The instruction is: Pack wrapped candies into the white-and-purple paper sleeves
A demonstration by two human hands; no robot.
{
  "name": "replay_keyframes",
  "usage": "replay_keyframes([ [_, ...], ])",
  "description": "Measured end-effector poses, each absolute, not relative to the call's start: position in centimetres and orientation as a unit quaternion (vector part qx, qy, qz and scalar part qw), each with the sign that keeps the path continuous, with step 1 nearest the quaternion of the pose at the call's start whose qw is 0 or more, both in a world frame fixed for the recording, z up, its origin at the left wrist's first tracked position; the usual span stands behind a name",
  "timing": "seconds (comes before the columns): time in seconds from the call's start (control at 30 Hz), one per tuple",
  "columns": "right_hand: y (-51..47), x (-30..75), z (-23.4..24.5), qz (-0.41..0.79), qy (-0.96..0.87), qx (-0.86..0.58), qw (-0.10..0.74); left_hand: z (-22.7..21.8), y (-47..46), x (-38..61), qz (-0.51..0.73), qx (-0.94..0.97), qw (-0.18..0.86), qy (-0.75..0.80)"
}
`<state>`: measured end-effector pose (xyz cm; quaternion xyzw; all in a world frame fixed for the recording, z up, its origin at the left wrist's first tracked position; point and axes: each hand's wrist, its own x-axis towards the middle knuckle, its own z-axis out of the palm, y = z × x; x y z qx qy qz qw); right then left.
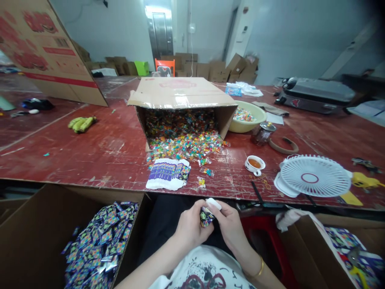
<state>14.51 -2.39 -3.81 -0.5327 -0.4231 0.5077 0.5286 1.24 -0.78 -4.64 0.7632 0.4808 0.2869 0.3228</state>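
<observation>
My left hand (189, 226) and my right hand (228, 226) meet below the table edge, over my lap. Both are closed on one small purple printed packet (206, 216) held between them. A white tip shows at the top of the packet, by my right thumb. A stack of flat purple packets (168, 173) lies on the table just ahead. Beyond it a cardboard box (180, 96) lies on its side, spilling small colourful sweets (183, 144) onto the red table (90, 148).
An open carton (45, 224) at lower left holds several finished purple packets (99, 241). Another carton (325, 249) stands at lower right. On the table: a small white fan (314, 176), a cup (255, 163), a jar (263, 132), a yellow-green bowl (255, 116), bananas (81, 123).
</observation>
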Motion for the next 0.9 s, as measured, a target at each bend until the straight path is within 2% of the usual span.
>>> replay_keyframes([
  [0.1, -3.0, 13.9, -3.8, 0.442, -0.473, -0.547, 0.531, -4.5, -0.8, 1.5, 0.278, 0.737, 0.332, 0.519],
  [0.17, -3.2, 14.0, -3.7, 0.439, -0.477, -0.546, 0.53, -4.3, -0.7, 1.6, 0.265, 0.735, 0.329, 0.53],
  [0.4, -1.9, 15.0, -3.4, 0.63, -0.254, -0.457, 0.574, -4.9, -0.7, 1.9, 0.202, 0.767, 0.291, 0.536],
  [0.67, -1.7, 15.4, -3.6, 0.646, -0.244, -0.462, 0.556, -5.4, -0.7, 2.1, 0.205, 0.779, 0.283, 0.52],
  [0.77, -1.8, 15.2, -3.8, 0.624, -0.261, -0.473, 0.564, -5.3, -0.7, 2.2, 0.209, 0.777, 0.28, 0.524],
  [0.9, -2.7, 14.6, -3.4, 0.528, -0.363, -0.518, 0.567, -4.7, -0.7, 2.0, 0.215, 0.767, 0.297, 0.527],
])
